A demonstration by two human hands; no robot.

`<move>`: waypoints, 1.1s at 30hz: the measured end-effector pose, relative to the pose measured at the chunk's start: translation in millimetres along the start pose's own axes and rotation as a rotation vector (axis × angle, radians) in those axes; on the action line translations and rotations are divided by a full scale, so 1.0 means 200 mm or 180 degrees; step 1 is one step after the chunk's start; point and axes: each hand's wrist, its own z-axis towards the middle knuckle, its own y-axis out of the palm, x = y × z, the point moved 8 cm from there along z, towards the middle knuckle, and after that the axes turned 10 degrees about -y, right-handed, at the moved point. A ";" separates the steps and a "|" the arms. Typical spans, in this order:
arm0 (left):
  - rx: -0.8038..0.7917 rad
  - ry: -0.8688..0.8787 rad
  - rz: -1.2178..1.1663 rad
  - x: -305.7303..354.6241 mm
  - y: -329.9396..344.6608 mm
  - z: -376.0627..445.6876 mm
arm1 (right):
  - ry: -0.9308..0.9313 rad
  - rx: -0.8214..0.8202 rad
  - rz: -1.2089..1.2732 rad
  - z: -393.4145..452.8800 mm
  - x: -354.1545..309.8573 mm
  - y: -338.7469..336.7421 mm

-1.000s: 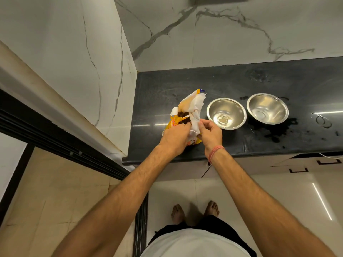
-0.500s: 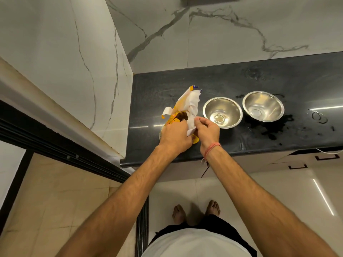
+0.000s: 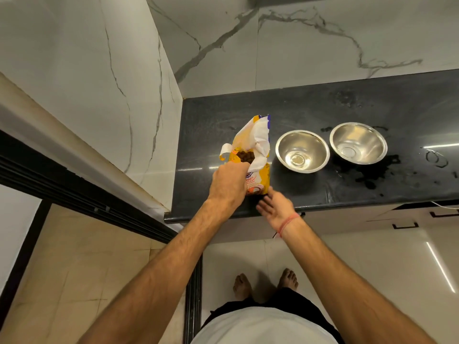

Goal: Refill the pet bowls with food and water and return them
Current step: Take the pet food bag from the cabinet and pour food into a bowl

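A yellow and white pet food bag (image 3: 258,142) stands open on the black counter (image 3: 310,108), brown kibble showing in its mouth. My left hand (image 3: 229,183) grips the bag's near side. My right hand (image 3: 275,207) hovers open just below the bag's base, at the counter's front edge, holding nothing. To the right of the bag sit two steel bowls: the nearer bowl (image 3: 302,150) holds a little clear water, the farther bowl (image 3: 358,142) looks empty.
Water is spilled in patches (image 3: 372,170) on the counter by the farther bowl. Marble walls (image 3: 111,58) close the left and back sides. A black door frame (image 3: 74,189) runs at the left. My bare feet (image 3: 265,284) stand on the tiled floor.
My right hand let go of the bag's top and dropped toward the counter's front edge, fingers spread. The bag's mouth now stands wider open with kibble showing. My left hand keeps its hold.
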 end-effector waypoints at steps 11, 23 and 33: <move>0.0354 0.0281 -0.0416 0.14 -0.20 -0.07 | 0.0287 -0.1383 0.0474 -0.14 0.18 0.10; 0.0907 0.0933 -0.0991 0.67 -0.46 0.02 | -0.0920 -0.1220 0.0947 -0.12 -0.53 -0.09; 0.0434 0.0725 -0.2083 1.21 -0.17 0.38 | -0.1588 -0.0853 0.0033 0.19 -1.25 -0.61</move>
